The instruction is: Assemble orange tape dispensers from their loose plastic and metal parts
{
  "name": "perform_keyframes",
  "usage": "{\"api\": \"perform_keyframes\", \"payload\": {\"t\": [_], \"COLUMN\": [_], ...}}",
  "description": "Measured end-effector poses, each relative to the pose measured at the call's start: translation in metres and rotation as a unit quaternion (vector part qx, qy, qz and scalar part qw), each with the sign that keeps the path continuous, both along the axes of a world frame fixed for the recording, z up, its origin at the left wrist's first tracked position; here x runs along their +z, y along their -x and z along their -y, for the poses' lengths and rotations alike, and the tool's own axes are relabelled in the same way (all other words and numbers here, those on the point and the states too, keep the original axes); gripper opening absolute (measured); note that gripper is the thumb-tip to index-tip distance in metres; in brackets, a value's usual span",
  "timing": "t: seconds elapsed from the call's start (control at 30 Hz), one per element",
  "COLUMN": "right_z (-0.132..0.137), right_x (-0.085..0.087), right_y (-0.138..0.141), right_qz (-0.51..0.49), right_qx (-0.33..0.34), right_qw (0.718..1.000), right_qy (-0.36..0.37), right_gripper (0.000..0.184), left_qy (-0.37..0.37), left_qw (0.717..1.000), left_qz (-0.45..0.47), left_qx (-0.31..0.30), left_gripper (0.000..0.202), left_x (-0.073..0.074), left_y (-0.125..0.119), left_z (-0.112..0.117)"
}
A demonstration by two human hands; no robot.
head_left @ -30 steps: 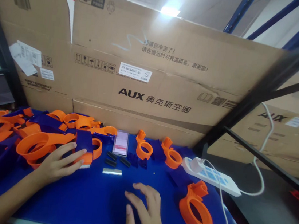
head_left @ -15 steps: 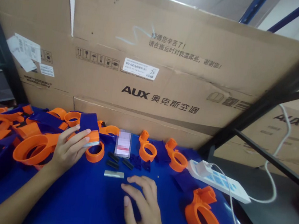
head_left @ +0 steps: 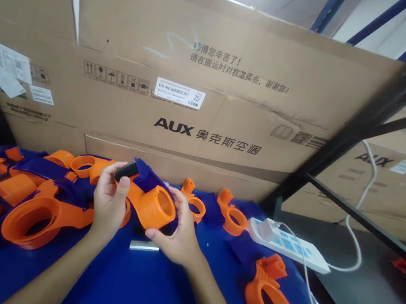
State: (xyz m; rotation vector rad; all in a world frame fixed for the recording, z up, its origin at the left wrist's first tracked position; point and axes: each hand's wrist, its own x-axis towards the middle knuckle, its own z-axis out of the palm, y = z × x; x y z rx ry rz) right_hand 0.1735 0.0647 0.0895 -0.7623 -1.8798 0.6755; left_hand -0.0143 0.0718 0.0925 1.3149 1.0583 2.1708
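Both hands hold an orange tape dispenser (head_left: 150, 210) above the blue table (head_left: 154, 295). My left hand (head_left: 108, 207) is closed on its narrow end, where a black piece (head_left: 126, 172) shows at the fingertips. The fingers and thumb of my right hand (head_left: 182, 234) curve round the dispenser's ring. A dark blue flap (head_left: 149, 177) stands up from the dispenser between the hands. Just below it on the table lies a flat silvery metal strip (head_left: 144, 246). The dispenser and the hands hide the table right behind them.
More orange and blue dispensers (head_left: 34, 222) are heaped at the left. Orange ring parts (head_left: 236, 220) and another ring part (head_left: 273, 301) lie to the right. A white power strip (head_left: 288, 245) with a cable sits at the right edge. Behind stands a large cardboard box (head_left: 202, 157).
The dispenser has turned and moved right, in front of my body. My right hand, open over the table before, has come up and taken its ring. The view has shifted slightly right.
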Motion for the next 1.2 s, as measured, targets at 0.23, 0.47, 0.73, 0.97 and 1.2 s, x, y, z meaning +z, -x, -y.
{"api": "perform_keyframes", "payload": {"t": [0.23, 0.47, 0.73, 0.97, 1.2], "right_z": [0.005, -0.009, -0.007, 0.000, 0.005], "right_x": [-0.024, -0.019, -0.023, -0.020, -0.010], "right_y": [0.001, -0.013, -0.009, -0.007, -0.010], "right_qz": [-0.099, -0.085, -0.056, -0.022, -0.038], "right_qx": [0.049, -0.004, -0.003, 0.077, 0.109], "right_qw": [0.987, 0.981, 0.975, 0.947, 0.942], "right_qy": [0.115, 0.175, 0.216, 0.310, 0.316], "right_gripper": [0.076, 0.037, 0.032, 0.034, 0.039], "left_qy": [0.118, 0.194, 0.258, 0.255, 0.290], "left_qw": [0.978, 0.922, 0.917, 0.922, 0.895], "left_qz": [0.048, 0.089, 0.063, 0.036, 0.149], "left_qx": [-0.167, -0.323, -0.298, -0.290, -0.305], "left_gripper": [0.053, 0.052, 0.043, 0.038, 0.040], "left_x": [-0.034, -0.035, -0.037, -0.022, -0.008], "left_y": [-0.010, -0.017, -0.026, -0.024, -0.025], "left_z": [-0.002, 0.007, 0.010, 0.014, 0.024]}}
